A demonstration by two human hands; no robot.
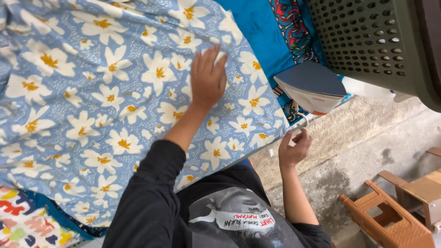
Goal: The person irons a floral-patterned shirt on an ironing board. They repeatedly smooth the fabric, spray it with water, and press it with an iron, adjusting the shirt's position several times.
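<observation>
A blue sheet with white and yellow flowers (101, 92) is spread over a padded surface. My left hand (209, 78) lies flat on it, palm down, fingers apart, pressing the cloth near its right side. My right hand (294, 148) is at the sheet's lower right corner, fingers pinched on the edge of the cloth. That corner lies just below a white cord (301, 117) coming from a clothes iron. The iron (312, 89), white with a dark grey soleplate, rests tilted on the bright blue underlay (257, 32), apart from both hands.
A dark green perforated laundry basket (367, 36) stands at the top right. A brown plastic stool (390, 220) sits on the concrete floor at the lower right. A multicoloured patterned cloth (23, 220) shows at the lower left.
</observation>
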